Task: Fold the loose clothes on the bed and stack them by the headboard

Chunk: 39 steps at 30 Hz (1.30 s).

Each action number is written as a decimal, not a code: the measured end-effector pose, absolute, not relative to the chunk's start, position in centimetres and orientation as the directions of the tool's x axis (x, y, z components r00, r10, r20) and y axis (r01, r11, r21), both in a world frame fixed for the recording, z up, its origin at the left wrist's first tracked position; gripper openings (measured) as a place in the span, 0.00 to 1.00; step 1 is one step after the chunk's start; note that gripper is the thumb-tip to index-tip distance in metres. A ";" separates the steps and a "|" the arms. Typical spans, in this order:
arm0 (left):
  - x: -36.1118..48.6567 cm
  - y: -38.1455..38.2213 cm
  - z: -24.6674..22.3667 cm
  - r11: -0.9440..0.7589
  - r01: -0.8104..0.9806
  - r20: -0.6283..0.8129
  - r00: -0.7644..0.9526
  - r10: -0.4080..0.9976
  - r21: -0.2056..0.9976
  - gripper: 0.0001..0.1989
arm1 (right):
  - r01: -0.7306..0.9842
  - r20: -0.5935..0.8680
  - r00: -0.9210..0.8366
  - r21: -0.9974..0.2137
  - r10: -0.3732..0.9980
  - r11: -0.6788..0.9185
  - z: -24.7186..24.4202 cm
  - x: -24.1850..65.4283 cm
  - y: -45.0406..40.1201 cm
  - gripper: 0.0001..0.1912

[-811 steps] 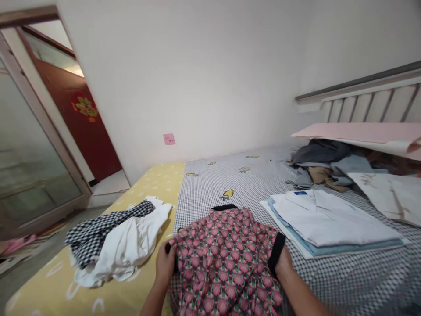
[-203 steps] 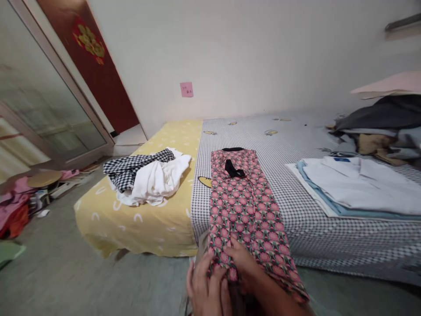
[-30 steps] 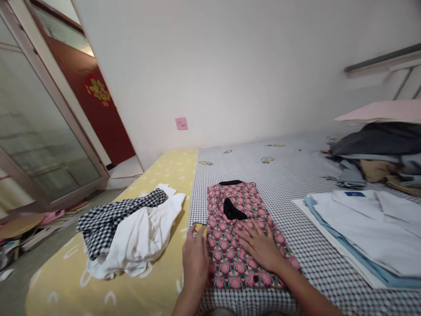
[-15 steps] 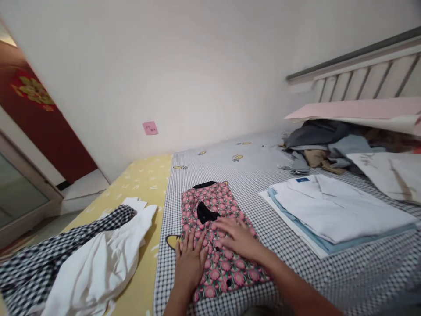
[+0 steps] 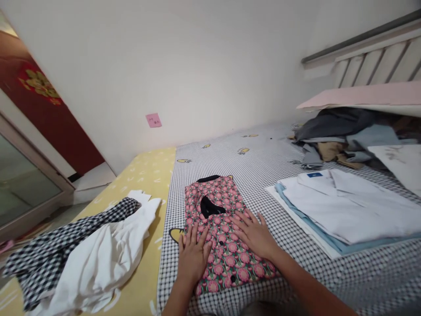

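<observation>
A pink floral garment (image 5: pixel 226 259) with black trim and dark buttons lies folded into a rectangle on the checked bedcover (image 5: pixel 272 180). My left hand (image 5: pixel 193 254) rests flat on its left edge, fingers spread. On its right side lies my right hand (image 5: pixel 255 235), palm down with the fingers apart. Both hands touch the cloth without gripping it. Above them, a black part of the garment (image 5: pixel 210 207) shows near its middle.
Folded white and blue shirts (image 5: pixel 351 206) are stacked at the right. Behind them sit rumpled dark clothes (image 5: pixel 332 127) under a pink sheet (image 5: pixel 365 94). A white garment (image 5: pixel 105 259) and a black-and-white checked one (image 5: pixel 49 254) lie at the left on yellow cloth (image 5: pixel 144 171).
My right hand has moved rightward over the floral garment, toward its right edge. My left hand stays at the left edge. The view has shifted slightly.
</observation>
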<state>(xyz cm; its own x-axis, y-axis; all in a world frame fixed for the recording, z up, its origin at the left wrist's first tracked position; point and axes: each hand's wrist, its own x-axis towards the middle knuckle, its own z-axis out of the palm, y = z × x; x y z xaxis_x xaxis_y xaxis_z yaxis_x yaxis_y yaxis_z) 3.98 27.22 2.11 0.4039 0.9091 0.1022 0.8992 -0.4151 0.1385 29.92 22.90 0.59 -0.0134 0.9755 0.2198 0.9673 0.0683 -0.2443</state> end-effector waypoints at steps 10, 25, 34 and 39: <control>2.1 28.2 6.1 -0.394 0.681 0.284 0.275 0.919 0.617 0.28 | 0.842 0.233 0.024 -0.528 0.972 0.107 4.1 32.6 22.2 0.35; -3.6 17.4 0.8 -0.390 0.897 0.224 0.344 0.912 0.210 0.37 | 0.940 0.429 -0.038 -0.292 0.902 0.178 -1.4 31.8 10.7 0.37; -3.0 19.9 0.9 -0.440 0.887 0.157 0.418 0.895 0.142 0.34 | 0.914 0.300 0.000 -0.386 0.954 0.121 -0.7 31.8 13.3 0.30; -3.8 22.4 -1.0 -0.492 0.858 0.299 0.436 0.849 0.145 0.25 | 0.902 0.340 0.091 -0.426 0.936 0.066 -1.1 31.8 14.4 0.26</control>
<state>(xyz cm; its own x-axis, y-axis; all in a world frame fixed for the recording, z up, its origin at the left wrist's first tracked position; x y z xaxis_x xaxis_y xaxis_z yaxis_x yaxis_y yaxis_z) -3.75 22.41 -1.03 0.4360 0.8489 0.2988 0.8584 -0.4920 0.1452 31.75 14.42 -1.13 0.0914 0.9360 0.3398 0.9024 0.0664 -0.4257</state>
